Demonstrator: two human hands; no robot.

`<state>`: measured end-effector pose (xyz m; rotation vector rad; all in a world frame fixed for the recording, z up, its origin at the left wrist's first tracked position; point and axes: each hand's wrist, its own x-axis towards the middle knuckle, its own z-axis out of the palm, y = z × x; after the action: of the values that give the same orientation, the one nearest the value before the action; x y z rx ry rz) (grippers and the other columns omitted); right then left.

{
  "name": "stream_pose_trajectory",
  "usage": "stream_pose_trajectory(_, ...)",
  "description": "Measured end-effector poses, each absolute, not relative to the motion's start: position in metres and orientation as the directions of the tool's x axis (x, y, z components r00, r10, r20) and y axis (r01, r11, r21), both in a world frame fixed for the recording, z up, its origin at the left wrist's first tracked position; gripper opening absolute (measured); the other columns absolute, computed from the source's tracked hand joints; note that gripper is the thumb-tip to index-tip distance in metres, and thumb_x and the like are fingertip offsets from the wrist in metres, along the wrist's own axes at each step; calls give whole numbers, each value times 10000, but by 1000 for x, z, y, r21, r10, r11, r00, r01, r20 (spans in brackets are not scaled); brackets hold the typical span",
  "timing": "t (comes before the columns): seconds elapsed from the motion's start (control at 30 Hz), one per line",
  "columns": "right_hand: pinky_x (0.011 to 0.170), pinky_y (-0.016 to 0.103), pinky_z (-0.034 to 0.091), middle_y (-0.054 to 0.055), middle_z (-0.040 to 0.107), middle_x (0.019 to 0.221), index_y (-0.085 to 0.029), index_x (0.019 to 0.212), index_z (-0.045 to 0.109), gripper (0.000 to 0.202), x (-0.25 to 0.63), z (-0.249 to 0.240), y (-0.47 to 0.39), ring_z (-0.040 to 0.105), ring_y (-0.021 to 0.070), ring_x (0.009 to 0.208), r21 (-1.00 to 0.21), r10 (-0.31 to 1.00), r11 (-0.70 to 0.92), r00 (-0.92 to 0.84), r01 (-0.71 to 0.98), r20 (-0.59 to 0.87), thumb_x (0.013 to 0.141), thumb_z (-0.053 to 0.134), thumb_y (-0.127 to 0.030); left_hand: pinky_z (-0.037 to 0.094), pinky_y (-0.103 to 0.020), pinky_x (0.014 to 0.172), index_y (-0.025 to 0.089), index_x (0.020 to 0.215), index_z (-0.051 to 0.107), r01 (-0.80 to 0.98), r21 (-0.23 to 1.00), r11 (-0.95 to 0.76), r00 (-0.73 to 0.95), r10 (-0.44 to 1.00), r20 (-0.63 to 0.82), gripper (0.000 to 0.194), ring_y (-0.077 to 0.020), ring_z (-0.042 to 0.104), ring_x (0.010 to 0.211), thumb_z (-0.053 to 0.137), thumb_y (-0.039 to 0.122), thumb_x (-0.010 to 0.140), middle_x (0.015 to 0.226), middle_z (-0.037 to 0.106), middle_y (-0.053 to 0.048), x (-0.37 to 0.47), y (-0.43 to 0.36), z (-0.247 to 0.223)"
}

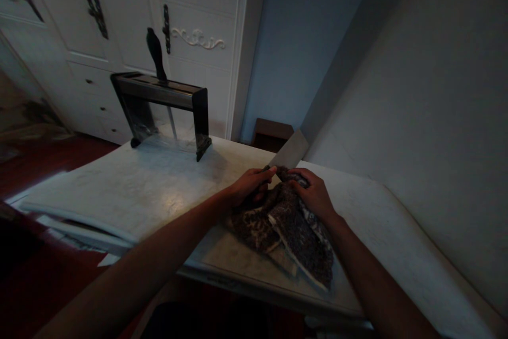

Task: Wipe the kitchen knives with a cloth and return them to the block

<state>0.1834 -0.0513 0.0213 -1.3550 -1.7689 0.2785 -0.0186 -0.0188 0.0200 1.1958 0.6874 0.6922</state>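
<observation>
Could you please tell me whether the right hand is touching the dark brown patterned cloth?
Touching. The head view shows the right hand gripping the bunched upper part of the dark brown patterned cloth.

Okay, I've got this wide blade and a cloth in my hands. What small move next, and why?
Probably ease the brown patterned cloth outward along the wide grey metal blade, right hand clear of its edges. Your left hand holds the dark handle, the cloth is bunched nearby, and the blade's far end is uncovered.
</observation>
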Motion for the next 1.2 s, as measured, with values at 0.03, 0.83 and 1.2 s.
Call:
stream_pose_trajectory(0.03,928,393,455,56,696,1010,-213,952,683,247,183,21,-51,628,238,969,-631,870,383,-33,674,493,752,582,-317,181,-189,316,180,749,451,-113,968,222,611,784,-108,433,-52,334,308,589,588,793,471,355,90,-19,-19,20)
stream_pose_trajectory(0.83,946,404,449,61,697,1026,-213,958,686,263,185,20,-50,627,244,984,-631,870,378,-27,678,492,744,583,-326,204,-196,324,181,745,450,-98,967,234,601,788,-130,454,-56,348,317,609,606,765,471,361,90,-18,-20,21)
stream_pose_trajectory(1.2,944,402,450,59,696,1022,-210,962,685,258,184,19,-50,626,245,982,-626,868,381,-30,681,495,747,586,-311,207,-193,327,180,749,454,-101,967,233,597,792,-128,440,-53,344,320,610,591,770,475,361,89,-19,-21,23)
